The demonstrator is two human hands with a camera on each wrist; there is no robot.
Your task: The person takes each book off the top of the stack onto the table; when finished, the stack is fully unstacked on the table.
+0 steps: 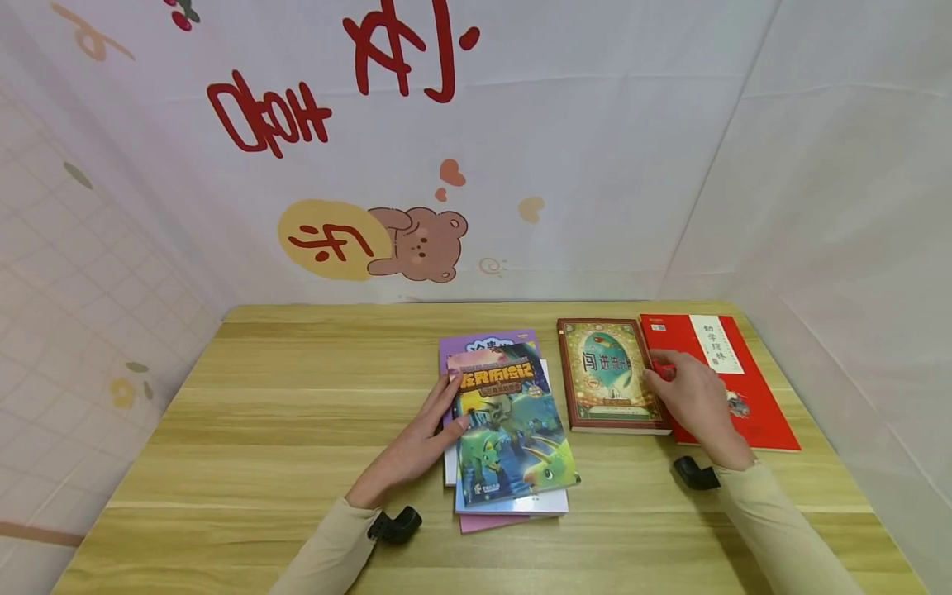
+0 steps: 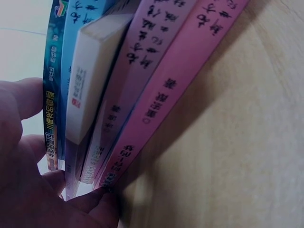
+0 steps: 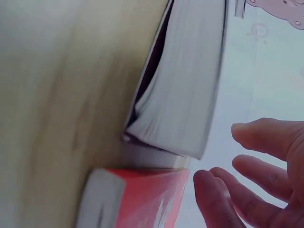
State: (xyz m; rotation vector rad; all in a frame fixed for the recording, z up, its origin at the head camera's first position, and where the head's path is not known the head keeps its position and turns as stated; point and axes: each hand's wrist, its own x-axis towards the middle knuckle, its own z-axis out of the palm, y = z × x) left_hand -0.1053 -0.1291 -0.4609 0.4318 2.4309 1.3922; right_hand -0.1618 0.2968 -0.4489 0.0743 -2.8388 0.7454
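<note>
A stack of several books [image 1: 509,504] lies mid-table, a dinosaur book [image 1: 513,430] on top. My left hand [image 1: 424,438] holds the stack's left edge, thumb on the top cover and fingers along the spines. In the left wrist view the spines [image 2: 142,95] rise from a pink bottom book [image 2: 180,90], with my fingers [image 2: 90,202] at its base. My right hand [image 1: 692,397] hovers with relaxed, spread fingers [image 3: 256,175] over the seam between a green-and-brown book [image 1: 606,372] and a red book [image 1: 751,388], holding nothing.
The wooden table [image 1: 297,413] is bare on the left half and along the front. White printed cloth walls [image 1: 595,165] close in the back and both sides. Small black wrist cameras [image 1: 394,525] sit at each cuff.
</note>
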